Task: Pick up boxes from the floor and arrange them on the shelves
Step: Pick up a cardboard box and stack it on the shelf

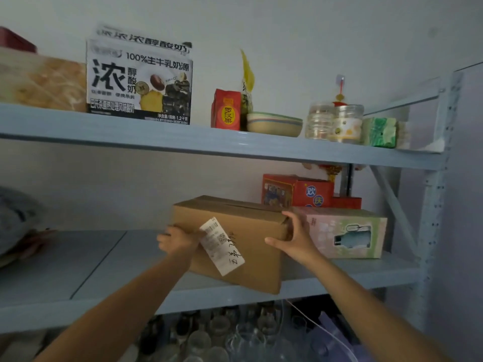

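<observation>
A brown rectangular cardboard box is held on the pale blue metal shelf, at 9 o'clock of a pink-and-green carton. Its ends are gripped by the curled fingers of the left hand and right hand.

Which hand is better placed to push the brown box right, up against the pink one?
Probably the left hand: it holds the left end of the brown box and can push. The right hand sits at the end facing the pink box, in the way.
</observation>
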